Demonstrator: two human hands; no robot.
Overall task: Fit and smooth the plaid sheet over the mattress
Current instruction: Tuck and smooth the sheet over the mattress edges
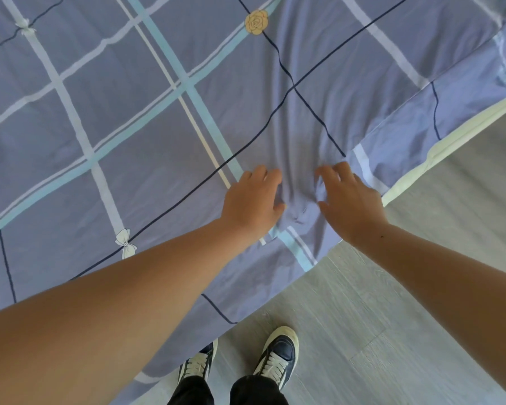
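Note:
The plaid sheet [146, 118] is purple-blue with white, light-blue and dark lines, a rose print and bow prints. It covers the mattress [415, 159], whose pale edge shows along the right side. At the near corner of the bed, my left hand [251, 200] lies on the sheet with fingers spread. My right hand [348, 200] lies beside it, fingers slightly bent on the cloth. Between the two hands the fabric bunches into a ridge of folds that runs up the bed. The sheet hangs over the near corner.
A grey wood-look floor [392, 317] lies to the right and in front of the bed. My two feet in dark sneakers [275, 361] stand at the bed's corner.

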